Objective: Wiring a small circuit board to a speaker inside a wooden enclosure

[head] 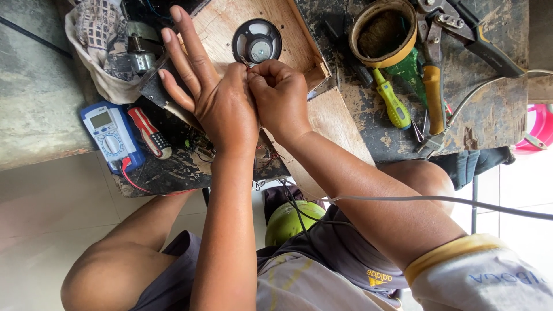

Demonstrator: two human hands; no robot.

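A small round black speaker is set in a plywood panel on a worn dark workbench. My left hand lies over the panel with its fingers spread and its thumb and forefinger pinched just below the speaker. Touching it, my right hand is curled with its fingertips pinched at the same spot, where a thin red wire end shows. What sits between the fingertips is mostly hidden.
A blue multimeter and a red-handled screwdriver lie at the bench's left edge. On the right are a round tin, a yellow-green screwdriver, pliers and snips. A grey cable crosses my right arm.
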